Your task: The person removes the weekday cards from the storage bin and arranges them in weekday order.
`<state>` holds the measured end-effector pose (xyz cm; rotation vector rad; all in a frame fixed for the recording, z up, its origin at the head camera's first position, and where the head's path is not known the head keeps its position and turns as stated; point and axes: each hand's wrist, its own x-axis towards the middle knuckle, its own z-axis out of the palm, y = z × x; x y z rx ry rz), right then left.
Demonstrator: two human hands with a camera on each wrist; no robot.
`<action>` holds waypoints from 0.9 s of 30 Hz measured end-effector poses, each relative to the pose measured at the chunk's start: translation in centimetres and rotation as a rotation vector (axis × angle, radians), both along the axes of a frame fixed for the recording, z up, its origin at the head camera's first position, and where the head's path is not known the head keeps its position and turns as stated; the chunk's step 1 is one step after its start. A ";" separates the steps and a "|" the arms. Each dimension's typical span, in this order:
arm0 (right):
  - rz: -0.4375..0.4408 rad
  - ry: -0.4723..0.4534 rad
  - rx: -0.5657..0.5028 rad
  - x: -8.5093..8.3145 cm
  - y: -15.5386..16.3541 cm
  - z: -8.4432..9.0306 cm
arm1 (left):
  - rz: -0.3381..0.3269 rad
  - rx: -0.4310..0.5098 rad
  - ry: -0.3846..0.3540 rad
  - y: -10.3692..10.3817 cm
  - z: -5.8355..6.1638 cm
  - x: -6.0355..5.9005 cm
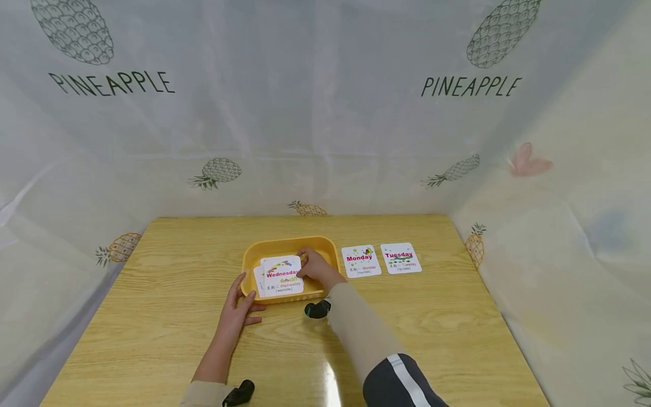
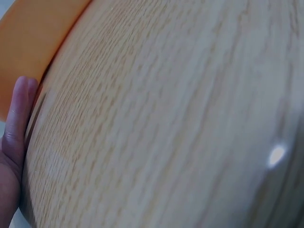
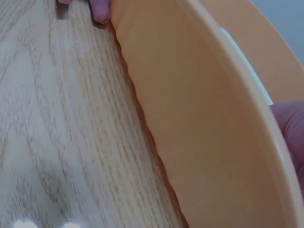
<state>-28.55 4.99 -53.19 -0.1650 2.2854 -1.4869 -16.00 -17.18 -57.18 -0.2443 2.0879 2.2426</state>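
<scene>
Inside the yellow tray (image 1: 325, 249), my right hand (image 1: 316, 267) pinches the right edge of the Wednesday card (image 1: 283, 282). Another white card (image 1: 257, 280) shows partly from beneath it, at the left. My left hand (image 1: 235, 311) rests against the tray's near left corner, its fingers spread along the outer wall. Close up in the left wrist view, straight fingers (image 2: 18, 102) touch the orange-looking tray wall (image 2: 40, 33). The right wrist view has the tray's side (image 3: 180, 95), a thin white card edge (image 3: 247, 64) and part of my right hand (image 3: 290, 126).
Right of the tray, the Monday card (image 1: 361, 265) and the Tuesday card (image 1: 402, 263) lie face up side by side on the wooden table (image 1: 168, 305). Pineapple-printed cloth (image 1: 315, 113) hangs behind the table and at both sides.
</scene>
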 end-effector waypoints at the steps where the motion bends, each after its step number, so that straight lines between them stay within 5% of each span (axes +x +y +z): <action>1: -0.004 -0.006 -0.003 0.0 0.0 0.1 | 0.002 0.003 -0.005 0.0 0.0 0.0; 14: -0.064 -0.030 -0.006 0.1 0.0 0.8 | -0.012 0.009 -0.025 -0.3 0.2 -0.1; 27: -0.105 -0.028 -0.161 -0.3 1.4 3.2 | 0.000 0.031 -0.038 -0.1 0.2 0.0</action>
